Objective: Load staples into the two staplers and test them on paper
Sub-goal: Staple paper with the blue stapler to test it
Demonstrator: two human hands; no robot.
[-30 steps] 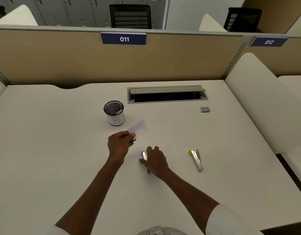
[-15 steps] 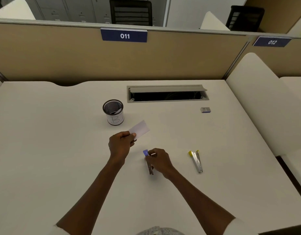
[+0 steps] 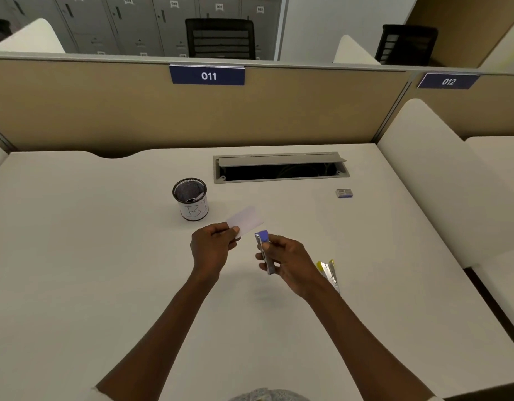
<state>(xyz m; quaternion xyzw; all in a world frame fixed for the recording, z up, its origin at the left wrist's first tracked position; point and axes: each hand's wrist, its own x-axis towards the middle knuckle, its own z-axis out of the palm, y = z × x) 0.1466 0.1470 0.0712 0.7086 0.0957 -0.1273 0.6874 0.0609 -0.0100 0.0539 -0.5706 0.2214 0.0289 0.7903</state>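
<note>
Left hand [image 3: 210, 244] pinches paper slip [image 3: 245, 221] just in front of mesh cup [image 3: 190, 198]; right hand [image 3: 290, 260] grips purple stapler [image 3: 264, 250] beside the slip, above tabletop [image 3: 105, 256]. Best: slide slip edge fully into stapler mouth, then squeeze firmly. Yellow stapler [image 3: 329, 272] lies right of the purple one.

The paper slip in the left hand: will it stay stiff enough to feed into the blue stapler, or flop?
The paper slip juts past the left hand without visible droop, so probably stiff enough. Pinched at one end only, it may bend when pushed into the blue stapler in the right hand.
</note>
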